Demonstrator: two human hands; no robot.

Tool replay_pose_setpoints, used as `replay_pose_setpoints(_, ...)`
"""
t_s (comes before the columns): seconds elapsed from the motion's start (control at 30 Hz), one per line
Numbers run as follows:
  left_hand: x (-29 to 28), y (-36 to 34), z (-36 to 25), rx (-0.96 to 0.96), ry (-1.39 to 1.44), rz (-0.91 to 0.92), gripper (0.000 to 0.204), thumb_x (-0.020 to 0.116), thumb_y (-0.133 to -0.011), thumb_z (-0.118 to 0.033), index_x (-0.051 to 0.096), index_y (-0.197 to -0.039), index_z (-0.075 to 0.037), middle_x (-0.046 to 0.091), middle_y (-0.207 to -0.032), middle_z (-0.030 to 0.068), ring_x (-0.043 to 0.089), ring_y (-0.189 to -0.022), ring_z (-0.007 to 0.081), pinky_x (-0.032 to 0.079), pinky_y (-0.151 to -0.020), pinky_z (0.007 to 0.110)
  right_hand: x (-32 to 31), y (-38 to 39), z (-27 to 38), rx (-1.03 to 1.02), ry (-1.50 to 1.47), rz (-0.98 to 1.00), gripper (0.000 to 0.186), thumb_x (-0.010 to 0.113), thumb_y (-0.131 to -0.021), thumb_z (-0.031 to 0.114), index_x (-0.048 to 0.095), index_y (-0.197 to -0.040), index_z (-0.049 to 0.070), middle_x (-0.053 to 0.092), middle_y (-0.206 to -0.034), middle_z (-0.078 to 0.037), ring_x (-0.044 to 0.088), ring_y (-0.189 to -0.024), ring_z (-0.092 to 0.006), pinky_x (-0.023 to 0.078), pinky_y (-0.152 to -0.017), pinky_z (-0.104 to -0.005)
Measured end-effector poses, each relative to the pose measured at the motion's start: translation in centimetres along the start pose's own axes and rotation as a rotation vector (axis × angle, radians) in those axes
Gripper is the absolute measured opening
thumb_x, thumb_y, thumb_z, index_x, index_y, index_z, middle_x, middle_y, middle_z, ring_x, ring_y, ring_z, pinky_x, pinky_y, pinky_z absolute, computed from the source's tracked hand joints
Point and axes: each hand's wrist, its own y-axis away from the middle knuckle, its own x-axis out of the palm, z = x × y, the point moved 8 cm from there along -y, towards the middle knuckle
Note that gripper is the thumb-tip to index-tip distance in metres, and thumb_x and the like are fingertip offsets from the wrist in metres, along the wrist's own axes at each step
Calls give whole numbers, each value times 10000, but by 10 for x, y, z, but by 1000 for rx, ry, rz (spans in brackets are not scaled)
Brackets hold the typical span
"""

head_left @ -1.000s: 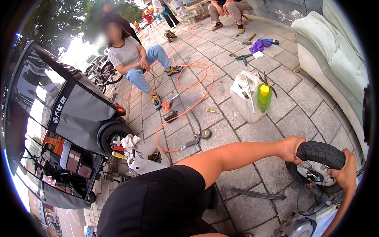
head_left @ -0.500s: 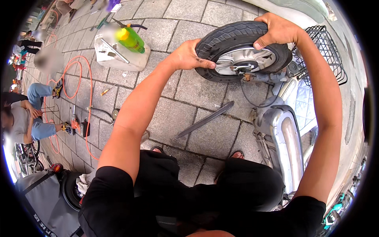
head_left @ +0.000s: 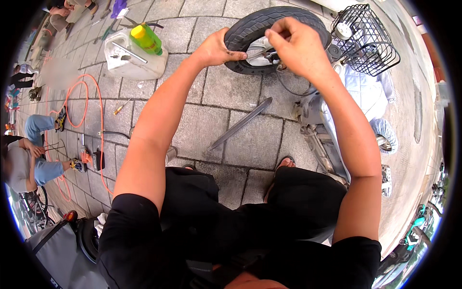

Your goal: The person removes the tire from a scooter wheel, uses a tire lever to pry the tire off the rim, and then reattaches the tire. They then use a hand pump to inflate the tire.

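A small scooter wheel with a black treaded tyre (head_left: 245,28) and silver spoked rim stands ahead of me, still joined to the vehicle. My left hand (head_left: 216,49) grips the tyre's left edge, thumb across the sidewall and fingers hidden behind it. In front of the wheel's right half is my right hand (head_left: 297,48), fingers curled in toward the thumb. It covers the hub, and I cannot make out anything in it. A black wire basket (head_left: 373,41) is right of the wheel. Nearer me, the scooter's silver-grey body (head_left: 315,111) lies along the ground, partly behind my right forearm.
A long dark tyre lever-like strip (head_left: 243,123) lies on the paving. At left are a cut white jug (head_left: 144,71) with a green bottle (head_left: 148,41), a screwdriver (head_left: 121,107), and an orange hose (head_left: 99,108). A seated person (head_left: 36,154) is farther left.
My right hand has left the tyre's top edge and come left and down in front of the rim. My left hand keeps its grip. The whole view has shifted slightly.
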Motion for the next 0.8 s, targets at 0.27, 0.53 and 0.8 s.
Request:
replay_pose_setpoints(0.27, 4, 2, 5, 15, -4, -10, 764, 1020, -751, -288, 611, -1311, 32, 769, -1148, 116, 710, -1040, 160, 586, -958, 338, 184, 2, -68, 118, -762, 18, 662, 661, -988, -5, 384, -1589, -31, 548, -1529, -183, 572, -1404, -276, 497, -1150, -391)
replay_pose_setpoints(0.53, 7, 5, 10, -31, 31, -51, 721, 1017, -766, -250, 615, -1295, 31, 764, -1111, 90, 716, -1018, 151, 608, -923, 341, 184, 7, -74, 35, -893, -77, 587, 652, -953, -4, 476, -1511, -50, 612, -1466, -191, 589, -1396, -283, 444, -1210, -396)
replay_pose_setpoints(0.8, 13, 15, 1, 3, 10, -81, 712, 995, -791, -321, 628, -1280, 45, 789, -1111, 142, 759, -1013, 210, 616, -903, 360, 183, 5, -78, 91, -794, 2, 651, 689, -959, 43, 455, -1560, -44, 597, -1499, -196, 567, -1427, -284, 445, -1211, -389)
